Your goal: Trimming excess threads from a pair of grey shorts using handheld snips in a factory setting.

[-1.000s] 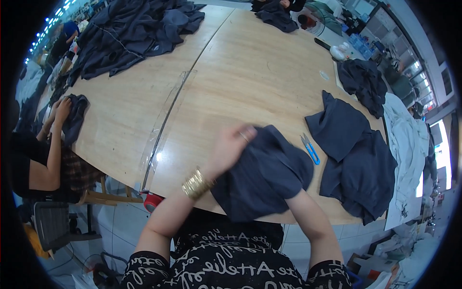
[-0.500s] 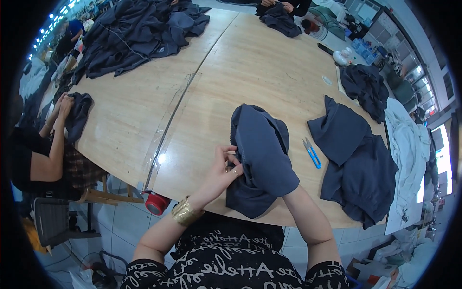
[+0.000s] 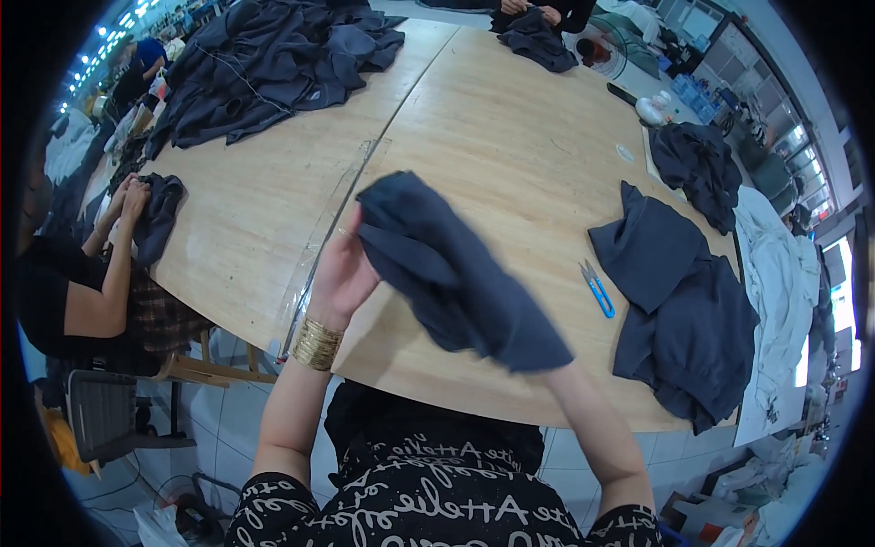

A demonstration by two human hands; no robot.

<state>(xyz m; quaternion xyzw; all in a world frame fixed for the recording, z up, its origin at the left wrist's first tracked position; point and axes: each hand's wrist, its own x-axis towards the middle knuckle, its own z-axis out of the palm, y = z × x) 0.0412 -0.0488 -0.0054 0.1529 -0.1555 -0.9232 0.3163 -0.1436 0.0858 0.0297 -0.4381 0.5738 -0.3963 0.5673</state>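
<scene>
Head view: two hands work a dark navy garment (image 3: 456, 273) above the front edge of a wooden table (image 3: 510, 137)

The left hand (image 3: 342, 273), a gold bangle (image 3: 317, 343) on its wrist, is raised with its fingers closed on the garment's upper left end, pinching the cloth; the right hand is buried inside the garment's lower right end, so only the forearm shows and I cannot tell how its fingers stand. The garment hangs slanting between them, lifted off the tabletop. To its right lie blue thread snips (image 3: 597, 290), and just beyond them a flat stack of dark garments (image 3: 684, 319). A big heap of the same dark cloth (image 3: 273, 64) sits at the far left of the table, where another person's hands (image 3: 128, 196) hold a piece
</scene>
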